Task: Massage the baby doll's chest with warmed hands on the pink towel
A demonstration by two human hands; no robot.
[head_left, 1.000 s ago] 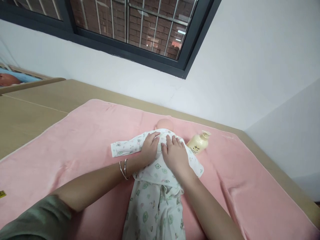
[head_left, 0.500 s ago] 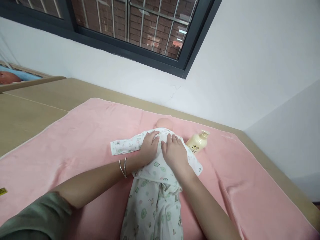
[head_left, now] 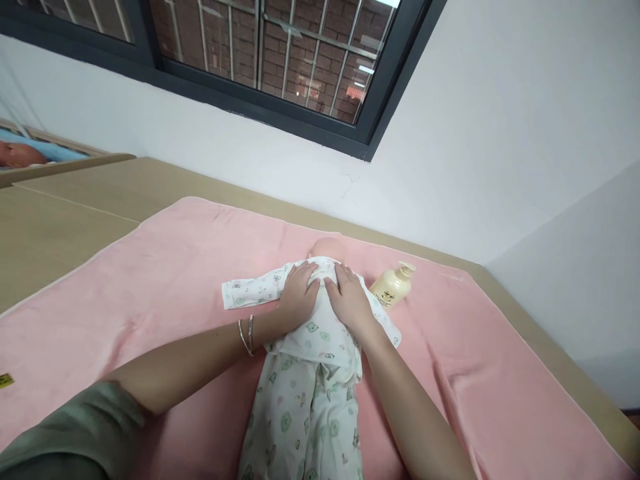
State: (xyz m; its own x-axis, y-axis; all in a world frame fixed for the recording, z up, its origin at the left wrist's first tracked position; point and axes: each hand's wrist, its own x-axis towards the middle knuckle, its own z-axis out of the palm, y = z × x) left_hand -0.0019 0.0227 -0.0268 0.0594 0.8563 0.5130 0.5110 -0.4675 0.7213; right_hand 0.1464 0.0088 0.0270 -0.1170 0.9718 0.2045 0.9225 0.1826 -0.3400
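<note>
A baby doll in a white long-sleeved top (head_left: 320,337) and matching trousers (head_left: 303,420), both with a green print, lies stretched out with its bald head (head_left: 327,249) at the far end. I cannot tell whether it lies face up or face down. My left hand (head_left: 300,293) rests open and flat on the left of its upper body, two silver bangles (head_left: 246,335) on the wrist. On the right side my right hand (head_left: 353,301) lies open the same way, thumbs facing each other. Beside the doll's right-hand sleeve lies a pale yellow pump bottle (head_left: 393,287), leaning over.
A pink blanket (head_left: 170,267) under the doll covers much of the tan surface (head_left: 65,233). Behind rise a white wall (head_left: 500,120) and a dark-framed window (head_left: 300,123). Another doll (head_left: 20,155) lies on blue cloth at far left.
My right hand has shifted slightly, its fingers lying a little farther up the doll's side. My left hand stays in place on the top.
</note>
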